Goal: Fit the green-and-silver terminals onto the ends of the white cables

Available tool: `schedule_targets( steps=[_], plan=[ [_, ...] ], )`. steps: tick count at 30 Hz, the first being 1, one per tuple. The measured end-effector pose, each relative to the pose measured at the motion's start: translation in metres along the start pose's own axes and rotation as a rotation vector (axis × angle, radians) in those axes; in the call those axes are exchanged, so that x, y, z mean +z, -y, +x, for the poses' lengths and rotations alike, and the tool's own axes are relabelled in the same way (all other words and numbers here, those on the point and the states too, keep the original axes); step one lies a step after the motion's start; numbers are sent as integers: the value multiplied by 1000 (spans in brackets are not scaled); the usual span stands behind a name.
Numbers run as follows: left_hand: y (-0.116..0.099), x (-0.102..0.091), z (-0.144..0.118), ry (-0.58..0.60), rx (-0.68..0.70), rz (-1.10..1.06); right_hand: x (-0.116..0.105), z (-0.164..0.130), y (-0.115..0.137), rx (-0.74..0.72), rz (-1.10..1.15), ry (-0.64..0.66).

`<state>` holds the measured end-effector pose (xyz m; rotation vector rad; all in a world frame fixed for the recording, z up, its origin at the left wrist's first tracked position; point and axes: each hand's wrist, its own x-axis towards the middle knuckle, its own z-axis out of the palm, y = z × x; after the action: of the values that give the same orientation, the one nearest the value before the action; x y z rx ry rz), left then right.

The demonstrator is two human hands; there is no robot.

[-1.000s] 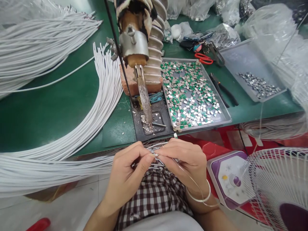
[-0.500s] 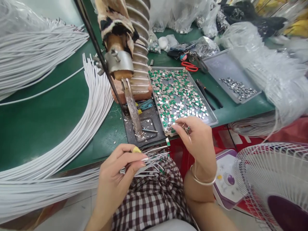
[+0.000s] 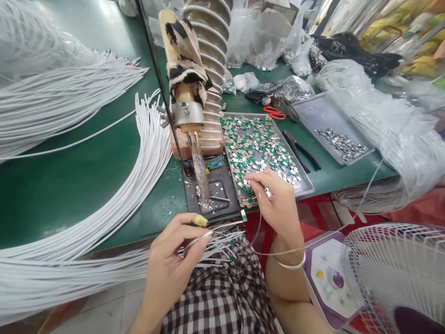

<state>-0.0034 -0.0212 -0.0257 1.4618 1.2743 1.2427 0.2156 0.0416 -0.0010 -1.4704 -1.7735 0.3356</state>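
My left hand (image 3: pixel 177 255) is closed, pinching the end of a white cable (image 3: pixel 203 237) between thumb and fingers. A yellow cover (image 3: pixel 200 220) is wrapped on one of its fingertips. My right hand (image 3: pixel 278 199) is closed at the near left part of a tray (image 3: pixel 308 188) of small metal-and-green connectors (image 3: pixel 257 146). From its fingers a thin, solder-like wire (image 3: pixel 257 227) hangs and loops back past the wrist. Whether the fingertips also grip a connector is hard to see. Below, several white cables (image 3: pixel 222 241) lie over the lap, some with green-and-metal ends.
A clamped soldering iron (image 3: pixel 200 171) points down at a black stand (image 3: pixel 222 208), left of the tray. Bundled white cables (image 3: pixel 139 185) cover the table's left. Pliers (image 3: pixel 302 150), red-handled scissors (image 3: pixel 274 112) and a tray of metal shells (image 3: pixel 361 160) lie right. A fan (image 3: pixel 392 278) stands close by.
My right hand has shifted slightly left over the connectors, and its wire now hangs in a wider loop. The camera view has tilted a little; my left hand keeps the cable.
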Motion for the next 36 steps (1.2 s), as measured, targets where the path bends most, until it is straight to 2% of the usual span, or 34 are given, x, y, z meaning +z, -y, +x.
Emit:
schedule_targets(
  steps=[4,7,10,17,25,32,36],
  plan=[
    [-5,4,7,13,-36,-85,5,-15,26,199,502,-65],
    [-9,8,14,36,-62,-127,15,-29,45,252,625,-74],
    [-13,11,18,40,-63,-147,24,-38,56,246,674,-100],
    [-20,12,23,-46,-35,-130,37,-46,57,117,580,-172],
    [-21,9,21,-26,-33,-135,37,-48,59,43,495,-207],
    [-24,6,24,-29,-58,-106,37,-58,51,-67,301,-277],
    [-27,4,28,-40,-42,-101,36,-52,55,-225,260,-319]
  ],
)
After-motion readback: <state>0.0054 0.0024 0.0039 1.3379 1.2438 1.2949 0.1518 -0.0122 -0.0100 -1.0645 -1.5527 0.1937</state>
